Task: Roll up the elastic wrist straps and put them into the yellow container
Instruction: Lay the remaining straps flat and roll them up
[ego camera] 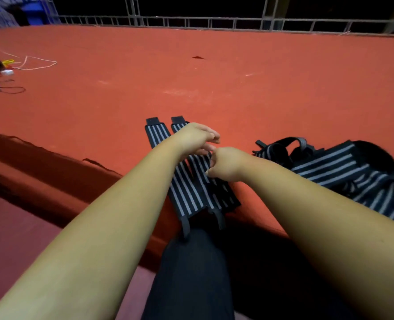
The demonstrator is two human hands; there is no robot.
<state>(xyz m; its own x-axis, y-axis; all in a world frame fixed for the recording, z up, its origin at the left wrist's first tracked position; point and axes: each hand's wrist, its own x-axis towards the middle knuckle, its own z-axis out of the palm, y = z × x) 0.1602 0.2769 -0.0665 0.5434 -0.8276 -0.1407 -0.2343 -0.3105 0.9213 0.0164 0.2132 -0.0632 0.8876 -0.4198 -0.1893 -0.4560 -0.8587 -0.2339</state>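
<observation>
Far left there's just a tangle of cables (0,65) lying on the red carpeted surface (214,77), nothing to do with the job. Moving in, two striped wrist straps lie flat side by side near the front edge, their near ends hanging off it: the first strap (182,192) is untouched and the second strap (214,195) sits right beside it. The left hand (196,137) is over the far part of that second strap, fingers (211,135) loosely spread and relaxed, not gripping anything; can't tell if they touch the fabric. The right hand (226,165) is on the middle of the same strap with its fingers curled under. It looks like it's nipping the edge, but the tips are hidden, so I can't say for sure. Further right is a heap of straps (341,167), all unrolled. The yellow container isn't in view at all. My read: this is the very start, lining up one strap before rolling, nothing rolled or stowed yet. Next move needs a firm pinch on one end, tight even turns so the elastic doesn't spring open, then finding that container.
</observation>
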